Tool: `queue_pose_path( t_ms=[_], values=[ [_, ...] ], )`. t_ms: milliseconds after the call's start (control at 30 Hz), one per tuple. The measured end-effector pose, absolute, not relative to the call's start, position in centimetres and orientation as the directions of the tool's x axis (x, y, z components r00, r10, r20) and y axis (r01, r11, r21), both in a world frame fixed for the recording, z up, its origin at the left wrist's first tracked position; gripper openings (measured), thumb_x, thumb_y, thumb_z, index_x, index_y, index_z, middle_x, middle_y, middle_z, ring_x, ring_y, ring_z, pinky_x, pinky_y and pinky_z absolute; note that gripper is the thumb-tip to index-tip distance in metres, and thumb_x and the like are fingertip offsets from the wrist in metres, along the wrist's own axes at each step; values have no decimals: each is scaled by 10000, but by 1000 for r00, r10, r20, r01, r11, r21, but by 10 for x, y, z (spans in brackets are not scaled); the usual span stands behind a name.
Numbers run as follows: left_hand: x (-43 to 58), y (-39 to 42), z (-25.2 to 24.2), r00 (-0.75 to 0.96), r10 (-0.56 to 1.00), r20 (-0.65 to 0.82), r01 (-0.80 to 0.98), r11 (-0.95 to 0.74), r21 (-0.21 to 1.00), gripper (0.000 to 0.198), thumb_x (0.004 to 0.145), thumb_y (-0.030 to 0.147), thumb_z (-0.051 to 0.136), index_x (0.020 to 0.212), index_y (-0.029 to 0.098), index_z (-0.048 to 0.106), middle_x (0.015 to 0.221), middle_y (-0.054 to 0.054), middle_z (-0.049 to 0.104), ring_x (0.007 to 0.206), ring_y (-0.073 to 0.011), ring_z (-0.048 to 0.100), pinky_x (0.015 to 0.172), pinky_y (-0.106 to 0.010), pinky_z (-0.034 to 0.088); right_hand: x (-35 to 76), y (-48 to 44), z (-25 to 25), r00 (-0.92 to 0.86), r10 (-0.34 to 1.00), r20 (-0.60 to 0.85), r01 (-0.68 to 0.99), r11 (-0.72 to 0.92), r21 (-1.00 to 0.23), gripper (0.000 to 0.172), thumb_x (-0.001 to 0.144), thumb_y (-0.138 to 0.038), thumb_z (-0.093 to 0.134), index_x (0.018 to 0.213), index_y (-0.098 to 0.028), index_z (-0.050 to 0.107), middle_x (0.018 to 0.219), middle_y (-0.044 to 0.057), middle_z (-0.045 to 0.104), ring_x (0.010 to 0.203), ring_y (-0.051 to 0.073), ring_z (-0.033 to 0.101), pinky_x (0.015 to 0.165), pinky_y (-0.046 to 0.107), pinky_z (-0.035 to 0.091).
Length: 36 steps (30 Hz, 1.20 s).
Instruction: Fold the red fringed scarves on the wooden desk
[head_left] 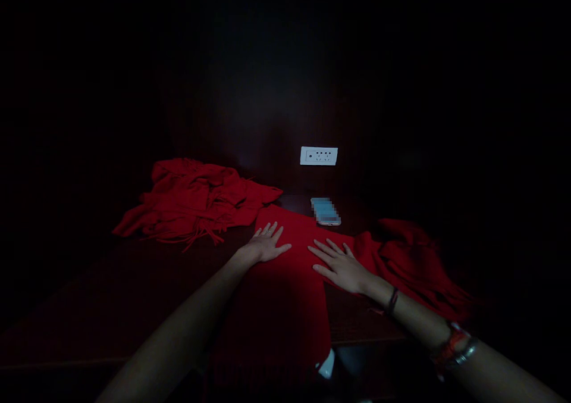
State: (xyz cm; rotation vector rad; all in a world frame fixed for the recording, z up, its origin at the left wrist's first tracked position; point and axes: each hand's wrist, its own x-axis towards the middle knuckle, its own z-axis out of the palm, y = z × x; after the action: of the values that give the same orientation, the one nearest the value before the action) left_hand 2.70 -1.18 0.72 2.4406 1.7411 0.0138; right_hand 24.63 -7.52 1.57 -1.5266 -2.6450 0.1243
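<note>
A red scarf [285, 296] lies spread on the dark table, its near end hanging over the front edge and another part running off to the right in a bunched heap. My left hand [266, 244] rests flat on its left side, fingers spread, a ring on one finger. On the scarf's right side my right hand [341, 266] is laid palm down with the fingers apart. Neither hand grips anything. Dim light hides the scarf's lower fringe and far right end.
A crumpled red fringed scarf [196, 197] is heaped at the back left of the table [134, 296]. Behind the spread scarf lies a phone [325, 211]. A white wall socket [318, 156] sits above it. Something white [327, 364] shows below the table's front edge.
</note>
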Motion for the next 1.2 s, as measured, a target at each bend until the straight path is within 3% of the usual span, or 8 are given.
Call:
queue_pose_path(
  t_ms=[200,333,500,633,833,933,1067,1200],
  values=[
    [29,-12,8,326,943,-68,941,-317,119,811,683,688,168,1303,167,127,1354,-65,43,1230,-228,27,975,-377,89,296,-83,13,-353,935,-39,935,351,-55,538,781,-565,178,1273,-348,150,1356,-28,135,1225,264,34,948,514,81],
    [32,-13,9,330,941,-75,940,-321,111,812,685,686,154,1304,162,118,1356,-65,39,1230,-226,21,977,-376,80,290,-84,23,-315,944,-103,949,309,-66,631,756,-605,165,1289,-270,169,1358,26,138,1221,278,60,957,488,95],
    [31,-15,10,341,938,-67,935,-331,126,796,700,676,152,1303,156,125,1355,-71,56,1230,-225,26,976,-378,88,232,-57,47,-423,900,107,898,432,-86,642,773,-582,153,1276,-192,240,1336,85,210,1219,238,127,962,429,130],
    [21,-11,13,328,945,0,938,-325,121,726,749,622,132,1301,151,144,1354,-81,74,1230,-216,40,976,-371,95,197,-22,39,-398,914,76,911,403,-86,606,780,-562,198,1270,-210,248,1332,85,222,1210,261,147,938,447,152],
    [12,-2,12,254,964,-77,961,-242,132,737,758,607,175,1300,109,134,1352,-114,47,1227,-240,40,962,-384,153,203,-2,9,-330,939,95,936,339,-95,528,809,-495,216,1240,-204,305,1283,95,316,1168,237,251,918,403,192],
    [9,2,10,195,981,21,971,-196,139,714,768,595,177,1291,110,180,1350,-129,77,1223,-249,77,963,-366,159,209,2,10,-289,930,225,942,319,-106,441,819,-424,273,1174,-186,378,1147,106,457,1063,213,388,870,376,256],
    [3,8,10,103,980,168,978,-130,163,605,823,489,182,1268,82,235,1320,-157,206,1193,-240,219,942,-326,223,215,12,18,-157,948,276,959,213,-188,302,798,-264,365,1062,-149,457,1025,109,525,919,191,485,776,310,337],
    [-2,12,10,83,961,262,973,-135,188,480,860,351,158,1235,82,290,1249,-145,355,1141,-206,331,908,-295,285,223,11,34,-188,884,429,892,337,-302,233,755,-147,389,946,-140,521,949,76,556,886,142,491,774,223,341]
  ],
)
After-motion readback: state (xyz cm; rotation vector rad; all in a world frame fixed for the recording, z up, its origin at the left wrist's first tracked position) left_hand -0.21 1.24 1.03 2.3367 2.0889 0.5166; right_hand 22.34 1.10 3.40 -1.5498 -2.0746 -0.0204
